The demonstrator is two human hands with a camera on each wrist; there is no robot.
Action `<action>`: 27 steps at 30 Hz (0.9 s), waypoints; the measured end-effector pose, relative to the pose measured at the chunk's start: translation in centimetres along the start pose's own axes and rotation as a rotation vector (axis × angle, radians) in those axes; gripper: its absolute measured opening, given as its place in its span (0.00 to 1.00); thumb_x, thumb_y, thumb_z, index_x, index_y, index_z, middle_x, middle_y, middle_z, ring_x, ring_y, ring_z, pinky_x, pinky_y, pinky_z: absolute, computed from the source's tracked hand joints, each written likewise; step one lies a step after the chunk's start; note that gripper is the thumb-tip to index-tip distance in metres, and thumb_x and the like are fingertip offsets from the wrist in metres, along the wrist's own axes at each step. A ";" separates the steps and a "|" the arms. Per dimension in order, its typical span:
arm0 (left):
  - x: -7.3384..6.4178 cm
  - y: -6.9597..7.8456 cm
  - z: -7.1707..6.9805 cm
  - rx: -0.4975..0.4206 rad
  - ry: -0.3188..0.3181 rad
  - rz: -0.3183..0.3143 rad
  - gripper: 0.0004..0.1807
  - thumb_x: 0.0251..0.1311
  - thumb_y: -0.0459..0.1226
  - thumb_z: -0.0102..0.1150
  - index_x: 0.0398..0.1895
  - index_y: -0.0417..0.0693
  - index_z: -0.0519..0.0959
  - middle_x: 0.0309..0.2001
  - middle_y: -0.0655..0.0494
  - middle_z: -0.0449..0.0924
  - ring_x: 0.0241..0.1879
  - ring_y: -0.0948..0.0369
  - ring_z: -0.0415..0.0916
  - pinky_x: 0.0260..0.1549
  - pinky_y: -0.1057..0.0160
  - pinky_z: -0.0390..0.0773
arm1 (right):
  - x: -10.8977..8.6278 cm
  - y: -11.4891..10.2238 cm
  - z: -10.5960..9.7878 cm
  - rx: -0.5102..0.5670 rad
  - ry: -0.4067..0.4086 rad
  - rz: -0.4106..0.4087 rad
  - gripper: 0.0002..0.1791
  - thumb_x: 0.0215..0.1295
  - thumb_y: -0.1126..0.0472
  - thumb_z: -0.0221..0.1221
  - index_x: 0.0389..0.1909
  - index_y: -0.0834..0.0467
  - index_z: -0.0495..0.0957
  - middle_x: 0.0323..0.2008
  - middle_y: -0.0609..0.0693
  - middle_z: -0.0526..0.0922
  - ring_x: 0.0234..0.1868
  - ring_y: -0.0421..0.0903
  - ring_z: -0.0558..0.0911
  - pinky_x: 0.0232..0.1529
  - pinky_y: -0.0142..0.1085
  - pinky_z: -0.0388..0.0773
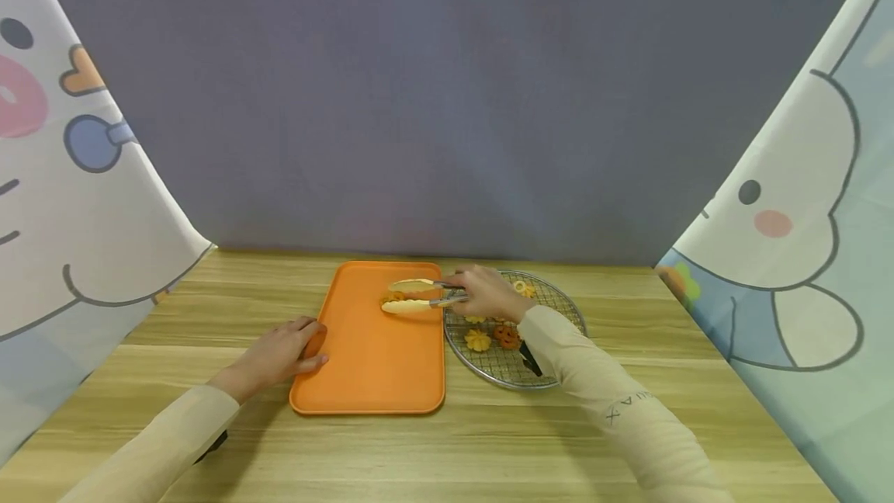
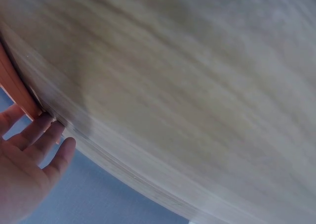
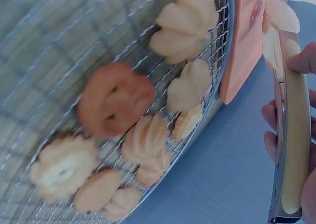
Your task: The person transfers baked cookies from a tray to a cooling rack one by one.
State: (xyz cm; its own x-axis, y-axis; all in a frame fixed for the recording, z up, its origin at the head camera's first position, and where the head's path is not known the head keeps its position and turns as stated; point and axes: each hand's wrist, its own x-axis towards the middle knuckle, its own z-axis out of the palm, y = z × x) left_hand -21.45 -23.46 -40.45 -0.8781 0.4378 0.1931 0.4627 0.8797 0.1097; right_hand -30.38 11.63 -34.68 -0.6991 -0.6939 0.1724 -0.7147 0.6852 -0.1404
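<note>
My right hand (image 1: pixel 483 292) grips a pair of metal tongs (image 3: pixel 295 130) with cream-coloured tips and a cream handle pad. The tong tips reach over the upper part of an orange rectangular tray (image 1: pixel 370 363). Between them is a small brown-orange cookie (image 1: pixel 393 297), low over the tray surface and partly hidden by the tips. At the tray's left side, my left hand (image 1: pixel 279 354) holds the rim, its thumb inside the edge. In the left wrist view several fingertips (image 2: pixel 54 127) sit against the outer side of the rim.
Right of the tray stands a round wire rack (image 1: pixel 489 376) with several cookies, among them a flower-shaped cookie (image 1: pixel 478 340) and a brown pretzel-shaped cookie (image 3: pixel 116 99). My right forearm crosses over the rack. A grey curtain (image 1: pixel 447 99) hangs behind the wooden table (image 1: pixel 230 286).
</note>
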 end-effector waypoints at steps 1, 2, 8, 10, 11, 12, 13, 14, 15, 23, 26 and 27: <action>0.0 0.0 0.0 0.001 0.002 -0.001 0.25 0.54 0.49 0.60 0.49 0.41 0.74 0.49 0.42 0.74 0.45 0.42 0.75 0.43 0.39 0.71 | -0.3 0.0 -0.1 -0.006 0.004 -0.006 0.24 0.51 0.56 0.63 0.52 0.57 0.77 0.33 0.49 0.78 0.22 0.37 0.67 0.19 0.27 0.63; 0.0 0.0 0.0 0.002 0.003 -0.002 0.25 0.54 0.49 0.60 0.49 0.41 0.74 0.49 0.42 0.74 0.45 0.42 0.75 0.44 0.39 0.71 | -0.6 0.1 -0.3 -0.013 0.007 -0.012 0.24 0.52 0.56 0.63 0.52 0.57 0.77 0.34 0.49 0.78 0.22 0.38 0.68 0.19 0.27 0.63; 0.0 -0.1 0.0 0.004 0.004 0.007 0.25 0.54 0.50 0.60 0.48 0.41 0.74 0.49 0.42 0.74 0.44 0.42 0.75 0.43 0.39 0.72 | -2.3 0.6 -1.2 -0.030 -0.004 -0.011 0.25 0.52 0.57 0.62 0.53 0.57 0.76 0.44 0.53 0.79 0.23 0.37 0.71 0.20 0.28 0.65; -0.1 -0.1 0.0 0.000 0.002 0.008 0.26 0.54 0.50 0.60 0.48 0.40 0.74 0.49 0.42 0.74 0.45 0.42 0.75 0.42 0.39 0.72 | -3.0 0.8 -1.5 -0.024 -0.006 -0.014 0.25 0.52 0.58 0.61 0.54 0.57 0.76 0.47 0.54 0.79 0.20 0.36 0.69 0.19 0.27 0.63; -0.1 -0.1 0.0 -0.002 0.003 0.011 0.26 0.54 0.50 0.60 0.48 0.40 0.74 0.49 0.42 0.74 0.44 0.42 0.75 0.42 0.39 0.72 | -3.3 0.9 -1.7 -0.024 -0.002 -0.019 0.25 0.52 0.58 0.61 0.54 0.57 0.76 0.46 0.54 0.79 0.19 0.35 0.68 0.18 0.27 0.62; -0.1 0.0 0.0 -0.003 0.003 0.011 0.26 0.54 0.50 0.60 0.48 0.40 0.74 0.49 0.42 0.74 0.45 0.42 0.75 0.42 0.39 0.72 | -3.7 1.1 -1.8 -0.025 0.001 -0.023 0.25 0.52 0.59 0.60 0.54 0.57 0.76 0.45 0.54 0.79 0.18 0.35 0.67 0.18 0.27 0.62; -0.1 0.0 -0.1 -0.004 0.004 0.012 0.26 0.54 0.50 0.60 0.49 0.40 0.74 0.49 0.41 0.74 0.45 0.42 0.75 0.42 0.39 0.72 | -4.0 1.3 -1.9 -0.028 0.009 -0.029 0.24 0.52 0.59 0.61 0.54 0.57 0.76 0.44 0.54 0.79 0.17 0.34 0.66 0.18 0.27 0.62; -0.1 0.0 -0.1 -0.004 0.004 0.012 0.26 0.54 0.50 0.60 0.49 0.40 0.74 0.49 0.41 0.74 0.45 0.41 0.75 0.42 0.39 0.72 | -4.4 1.5 -1.9 -0.038 0.015 -0.029 0.24 0.53 0.58 0.61 0.53 0.57 0.76 0.44 0.54 0.79 0.18 0.33 0.66 0.19 0.26 0.63; -0.1 0.0 -0.1 -0.005 0.004 0.012 0.26 0.54 0.50 0.60 0.49 0.40 0.74 0.49 0.41 0.74 0.45 0.41 0.75 0.42 0.38 0.72 | -4.8 1.7 -2.0 -0.049 0.024 -0.034 0.24 0.53 0.57 0.62 0.53 0.57 0.76 0.44 0.54 0.80 0.18 0.32 0.67 0.20 0.26 0.64; -0.1 0.1 -0.1 0.000 0.009 0.011 0.26 0.54 0.50 0.60 0.48 0.40 0.74 0.50 0.40 0.74 0.46 0.40 0.74 0.41 0.38 0.72 | -7.9 3.1 -2.6 -0.022 0.060 0.012 0.25 0.50 0.58 0.65 0.52 0.59 0.77 0.40 0.53 0.79 0.21 0.33 0.68 0.23 0.27 0.67; -0.1 0.1 -0.1 -0.005 0.008 0.010 0.26 0.53 0.50 0.60 0.48 0.40 0.74 0.49 0.41 0.74 0.46 0.41 0.75 0.42 0.39 0.72 | -9.1 3.7 -2.9 -0.016 0.080 0.032 0.25 0.50 0.58 0.64 0.52 0.59 0.77 0.40 0.53 0.80 0.22 0.34 0.68 0.24 0.28 0.67; -0.1 0.1 -0.1 -0.006 0.007 0.010 0.26 0.53 0.50 0.60 0.48 0.41 0.74 0.49 0.41 0.74 0.46 0.41 0.75 0.42 0.39 0.72 | -9.5 3.9 -3.0 -0.016 0.086 0.037 0.25 0.50 0.58 0.64 0.52 0.59 0.77 0.40 0.53 0.80 0.22 0.34 0.68 0.24 0.28 0.67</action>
State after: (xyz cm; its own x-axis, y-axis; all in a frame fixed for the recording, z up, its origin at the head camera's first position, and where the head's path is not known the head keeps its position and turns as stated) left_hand -21.28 -23.45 -40.33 -0.8727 0.4450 0.2008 0.4719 0.8743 0.1138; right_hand -26.47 21.59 -33.90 -0.7200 -0.6471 0.2508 -0.6877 0.7138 -0.1325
